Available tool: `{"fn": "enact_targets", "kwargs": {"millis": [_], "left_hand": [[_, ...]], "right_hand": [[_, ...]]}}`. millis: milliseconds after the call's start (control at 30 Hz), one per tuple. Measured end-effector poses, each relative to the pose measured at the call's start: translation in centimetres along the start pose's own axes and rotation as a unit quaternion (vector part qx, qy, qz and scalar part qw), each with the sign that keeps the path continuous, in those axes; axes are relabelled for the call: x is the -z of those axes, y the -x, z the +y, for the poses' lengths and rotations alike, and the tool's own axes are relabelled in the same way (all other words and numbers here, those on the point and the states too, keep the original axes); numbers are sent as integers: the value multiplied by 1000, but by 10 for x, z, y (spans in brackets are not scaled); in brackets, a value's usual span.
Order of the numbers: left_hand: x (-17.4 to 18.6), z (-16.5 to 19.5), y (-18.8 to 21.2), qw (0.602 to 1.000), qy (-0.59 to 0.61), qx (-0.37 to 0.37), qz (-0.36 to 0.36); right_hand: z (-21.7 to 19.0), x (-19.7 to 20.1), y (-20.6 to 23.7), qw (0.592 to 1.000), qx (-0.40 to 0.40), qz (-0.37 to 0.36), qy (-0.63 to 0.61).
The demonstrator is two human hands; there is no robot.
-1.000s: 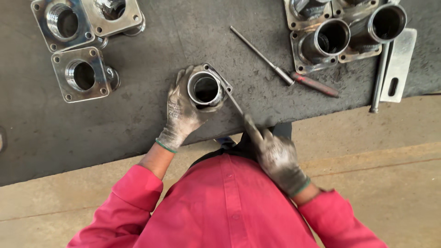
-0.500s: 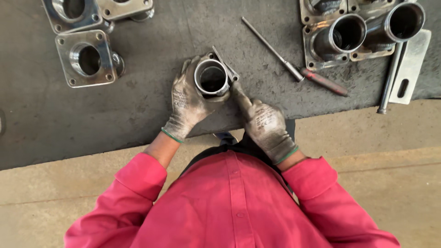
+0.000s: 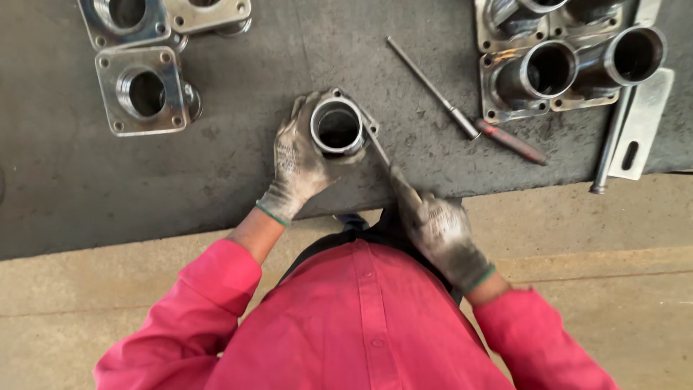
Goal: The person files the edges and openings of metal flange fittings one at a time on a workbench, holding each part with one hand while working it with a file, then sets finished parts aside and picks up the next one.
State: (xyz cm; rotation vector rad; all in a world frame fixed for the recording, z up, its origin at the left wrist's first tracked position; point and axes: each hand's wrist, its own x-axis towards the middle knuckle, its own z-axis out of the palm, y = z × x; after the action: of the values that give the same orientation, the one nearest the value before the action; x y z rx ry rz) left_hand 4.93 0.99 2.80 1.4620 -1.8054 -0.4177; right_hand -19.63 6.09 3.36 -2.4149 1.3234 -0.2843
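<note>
The left hand (image 3: 302,160) gripped the metal pipe piece (image 3: 337,128); just beside it, the right hand (image 3: 437,230) pinched a thin rod (image 3: 378,146)

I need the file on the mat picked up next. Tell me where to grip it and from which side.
Grip the file by its dark red handle, at the lower right end. It lies flat and slantwise on the dark mat, with bare mat around the handle, so coming from above, fingers across the handle, looks easiest. The thin metal shaft is narrower and probably harder to pinch.
</note>
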Motion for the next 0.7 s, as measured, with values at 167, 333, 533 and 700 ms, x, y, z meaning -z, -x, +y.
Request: {"fn": "enact_targets", "kwargs": {"millis": [167,333,533,700], "left_hand": [[-2,-1,0,1000,-11,9,-9],[-3,-2,-1,999,21,20,12],[-1,0,-1,999,16,41,-16],[2,3,-1,1000,14,11,2]], "right_hand": [[-1,-1,-6,1000,11,23,-7],[4,-2,2,998,-49,-50,5],[9,-8,-11,998,-30,-53,-5],[8,-7,-1,993,76,88,10]]}}
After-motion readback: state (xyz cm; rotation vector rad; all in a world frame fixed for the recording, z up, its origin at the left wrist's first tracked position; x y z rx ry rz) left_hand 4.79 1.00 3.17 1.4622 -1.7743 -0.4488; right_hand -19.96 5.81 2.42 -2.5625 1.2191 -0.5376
